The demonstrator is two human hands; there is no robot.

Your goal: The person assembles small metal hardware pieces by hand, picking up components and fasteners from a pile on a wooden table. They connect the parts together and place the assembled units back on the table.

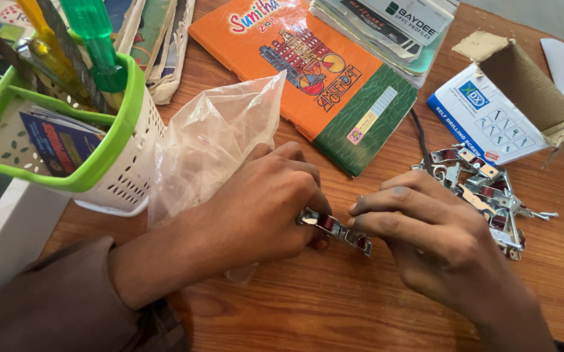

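One wooden table [373,306] is seen. One orange-green book [324,78] lies beyond the hands. One metal clip [335,229] is gripped between left hand [266,205] and right hand [432,238], beside one clip pile [490,192].

I see two bare hands, no gloves, rings or watch on either. My left hand [256,205] comes out of a loose brown cloth sleeve [60,306], creased and bunched near the wrist. My right hand [432,238] shows short nails and a bare wrist.
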